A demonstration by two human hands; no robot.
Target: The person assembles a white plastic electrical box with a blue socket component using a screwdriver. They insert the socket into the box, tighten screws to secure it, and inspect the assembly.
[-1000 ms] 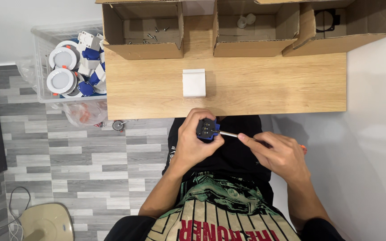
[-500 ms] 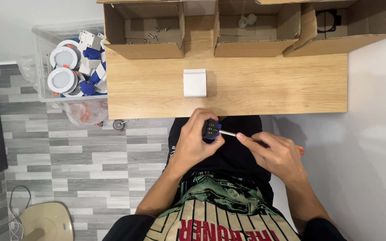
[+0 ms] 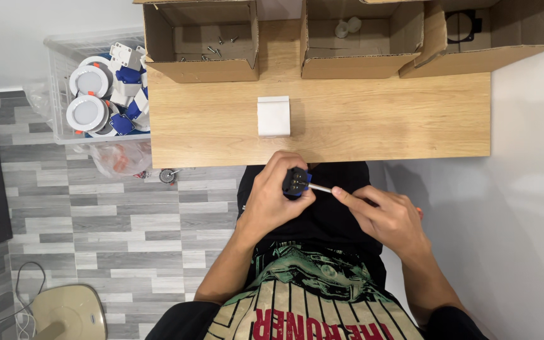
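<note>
The left hand (image 3: 272, 201) gripped a small black and blue part (image 3: 295, 182), fingers curled round it and pressed against its sides, thumb on the near side. The part sat off the bench (image 3: 379, 119), just below its near edge, over the person's lap. The right hand (image 3: 385, 217) held a screwdriver (image 3: 322, 188), fingers pinched together along the handle, forefinger stretched out on the shaft. The metal tip touched the right side of the part. An orange bit of the handle showed past the far side of the right hand.

A white box (image 3: 273, 116) lay on the bench near the middle of the near edge, well apart from both hands. Three open cartons stood along the far edge: the left carton (image 3: 206, 41) held loose screws, the middle carton (image 3: 360, 38) two small pale pieces, the right carton (image 3: 492, 34) a dark square frame. Off the left edge of the bench, a clear bin (image 3: 58, 88) held round white lamps and blue and white parts. A plastic bag (image 3: 118, 157) lay on the floor below the bin, by the near left corner of the bench.
</note>
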